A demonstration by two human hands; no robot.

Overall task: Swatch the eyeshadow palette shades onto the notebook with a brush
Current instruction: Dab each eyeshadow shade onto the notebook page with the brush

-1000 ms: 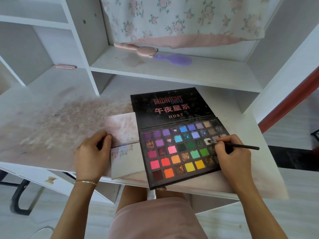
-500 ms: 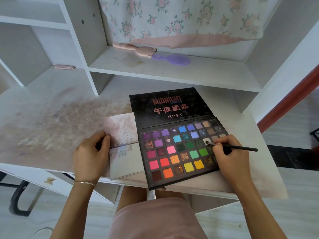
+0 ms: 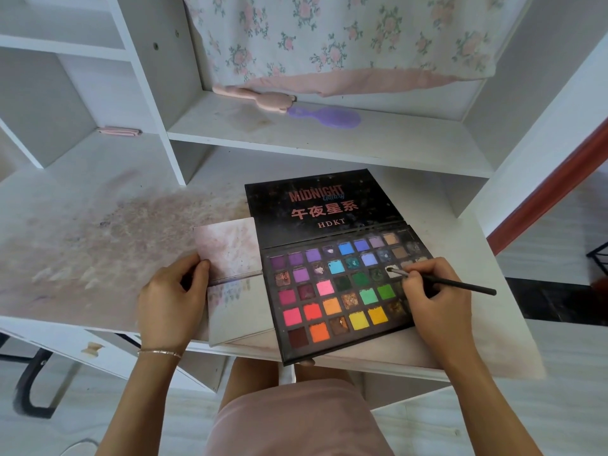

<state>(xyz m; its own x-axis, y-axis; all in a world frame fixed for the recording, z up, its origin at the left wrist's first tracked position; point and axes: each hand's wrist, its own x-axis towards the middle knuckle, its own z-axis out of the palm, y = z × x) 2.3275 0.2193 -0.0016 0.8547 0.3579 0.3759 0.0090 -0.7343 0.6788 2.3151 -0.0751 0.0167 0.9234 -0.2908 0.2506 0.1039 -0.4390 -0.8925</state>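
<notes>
An open black eyeshadow palette [image 3: 339, 291] with several rows of bright shades lies on the white desk, its lid folded back. My right hand [image 3: 431, 301] pinches a thin black brush [image 3: 460, 284], whose tip sits in a white pan [image 3: 393, 270] near the palette's right side. To the left lies a small open notebook [image 3: 235, 284] with faint colour marks on its pages. My left hand [image 3: 172, 301] holds the notebook's left edge, thumb on the page.
The desk [image 3: 82, 225] is stained with pinkish powder at left. A shelf above carries a pink comb [image 3: 253, 95] and a purple hairbrush [image 3: 324, 115], under a hanging floral cloth [image 3: 329, 37]. A drawer knob [image 3: 90, 348] shows below the desk's front edge.
The brush tip has shifted slightly within the white pan. My left hand and the notebook have stayed where they were.
</notes>
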